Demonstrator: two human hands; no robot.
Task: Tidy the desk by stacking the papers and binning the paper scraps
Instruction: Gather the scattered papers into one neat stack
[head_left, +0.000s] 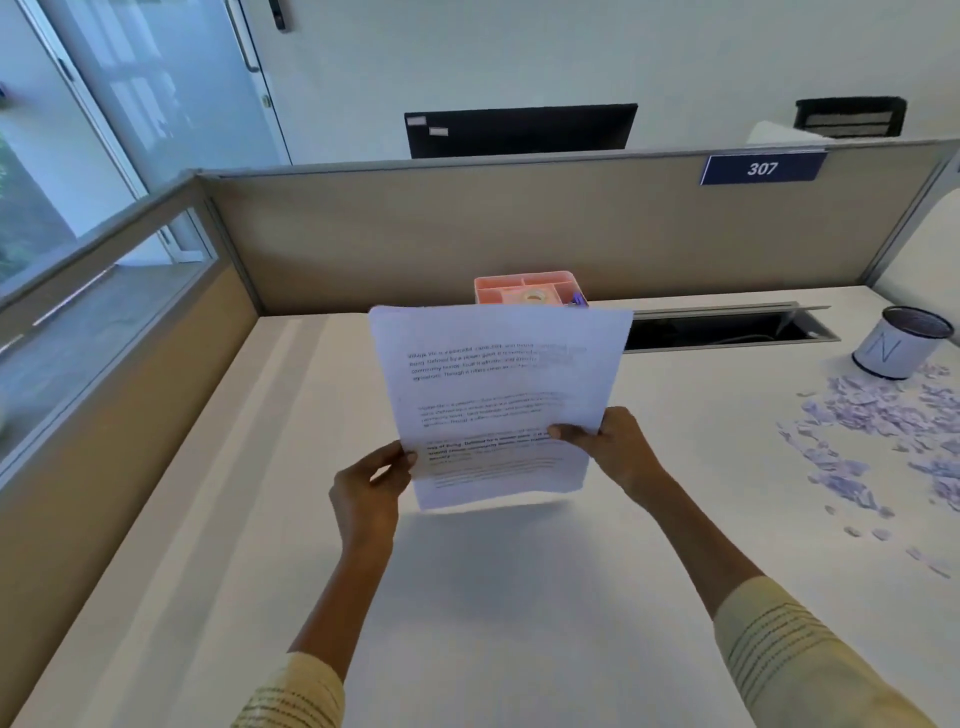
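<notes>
A stack of white printed papers (498, 395) stands upright above the middle of the white desk (493, 597), lifted off its surface. My left hand (366, 488) grips the stack's lower left edge. My right hand (615, 441) grips its lower right edge, thumb across the front sheet. Many small torn paper scraps (883, 441) lie scattered over the right side of the desk. Beyond them, at the far right, stands a small white cylindrical bin (896, 343) with a dark mesh rim and a letter N on it.
A pink desk organiser (524, 286) with a tape roll sits behind the papers, against the beige partition (467, 234). An open cable slot (727, 327) runs along the desk's back edge. A glass-topped partition (104, 338) bounds the left side.
</notes>
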